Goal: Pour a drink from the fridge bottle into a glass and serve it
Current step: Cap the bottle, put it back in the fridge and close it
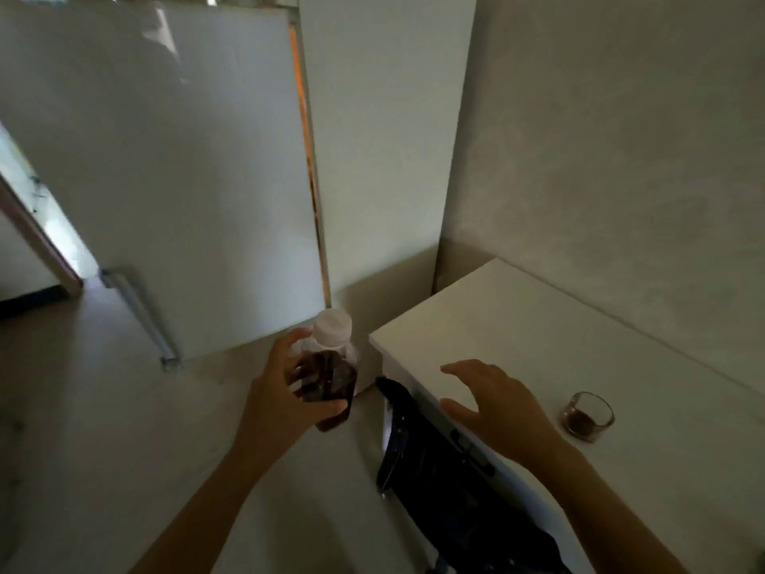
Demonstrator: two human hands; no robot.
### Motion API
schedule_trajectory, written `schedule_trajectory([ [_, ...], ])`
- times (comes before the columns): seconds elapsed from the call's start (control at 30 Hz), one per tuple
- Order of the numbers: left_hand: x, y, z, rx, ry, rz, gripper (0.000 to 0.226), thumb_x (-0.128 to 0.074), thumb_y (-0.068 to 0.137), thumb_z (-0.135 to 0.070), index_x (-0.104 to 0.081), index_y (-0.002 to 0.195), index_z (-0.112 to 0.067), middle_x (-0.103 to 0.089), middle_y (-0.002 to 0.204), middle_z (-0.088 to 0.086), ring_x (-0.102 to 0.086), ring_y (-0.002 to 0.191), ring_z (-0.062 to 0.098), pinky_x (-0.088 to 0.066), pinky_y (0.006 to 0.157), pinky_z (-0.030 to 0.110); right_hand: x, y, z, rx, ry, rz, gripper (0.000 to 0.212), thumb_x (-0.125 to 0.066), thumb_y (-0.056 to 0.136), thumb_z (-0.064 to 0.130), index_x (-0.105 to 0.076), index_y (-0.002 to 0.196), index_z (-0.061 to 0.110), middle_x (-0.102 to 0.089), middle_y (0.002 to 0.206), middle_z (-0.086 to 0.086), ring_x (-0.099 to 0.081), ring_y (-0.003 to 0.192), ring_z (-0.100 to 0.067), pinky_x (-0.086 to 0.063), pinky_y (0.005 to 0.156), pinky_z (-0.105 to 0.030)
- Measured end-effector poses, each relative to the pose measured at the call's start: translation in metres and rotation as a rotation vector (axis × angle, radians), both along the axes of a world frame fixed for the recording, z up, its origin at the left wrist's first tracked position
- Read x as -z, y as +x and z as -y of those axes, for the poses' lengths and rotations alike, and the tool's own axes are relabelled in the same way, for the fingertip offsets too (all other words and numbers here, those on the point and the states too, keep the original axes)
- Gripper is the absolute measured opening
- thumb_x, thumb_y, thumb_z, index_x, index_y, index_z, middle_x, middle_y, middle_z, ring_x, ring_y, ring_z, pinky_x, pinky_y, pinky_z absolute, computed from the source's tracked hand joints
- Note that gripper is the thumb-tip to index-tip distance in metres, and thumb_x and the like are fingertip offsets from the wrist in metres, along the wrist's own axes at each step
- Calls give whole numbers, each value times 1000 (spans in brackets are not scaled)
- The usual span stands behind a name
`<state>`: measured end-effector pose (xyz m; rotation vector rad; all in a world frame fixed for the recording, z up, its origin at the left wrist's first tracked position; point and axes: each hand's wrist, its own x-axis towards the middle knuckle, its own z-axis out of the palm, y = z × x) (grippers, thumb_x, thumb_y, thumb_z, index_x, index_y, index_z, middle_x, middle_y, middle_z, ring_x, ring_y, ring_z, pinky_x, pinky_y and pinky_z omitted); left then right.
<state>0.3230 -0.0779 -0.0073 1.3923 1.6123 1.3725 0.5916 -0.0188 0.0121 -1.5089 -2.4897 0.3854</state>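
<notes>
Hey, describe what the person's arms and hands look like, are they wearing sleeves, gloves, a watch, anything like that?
Both forearms are bare as far as the frame shows: no sleeves, no gloves. The left hand and the right hand carry no visible rings, and neither wrist shows a watch or a band. The picture is dim and slightly blurred, so a very thin ring could be missed.

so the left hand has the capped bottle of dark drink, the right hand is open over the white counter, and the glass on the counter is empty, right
Not quite. The head view shows the glass already holds some dark drink at the bottom. The rest stands: the left hand grips the capped bottle, and the right hand is open over the white counter.
</notes>
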Motion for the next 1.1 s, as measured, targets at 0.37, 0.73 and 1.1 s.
schedule_trajectory([
  [0.37, 1, -170, 117, -294, 34, -73, 97, -93, 46, -19, -36, 112, -63, -61, 113, -12, -61, 106, 12, -55, 83, 34, -4, -213, 38, -346, 34, 9, 48, -49, 89, 48, -43, 132, 28, -46, 138, 4, -45, 122, -16, -37, 100, -33],
  [0.73, -5, -386, 249, -564, 26, -64, 93, -86, 37, -34, -41, 116, -53, -64, 115, 0, -63, 104, 18, -53, 86, 48, -2, -465, 110, -612, 47, 0, 45, -49, 87, 52, -48, 128, 31, -47, 137, 8, -45, 122, -13, -39, 98, -33],
  [1.1, 11, -534, 200, -603, 67, -53, 90, -86, 38, -33, -42, 113, -56, -64, 113, -9, -63, 102, 6, -54, 87, 33, -4, -658, 49, -757, 70, -16, 44, -48, 88, 51, -48, 127, 29, -48, 136, 7, -47, 120, -15, -44, 99, -38],
])
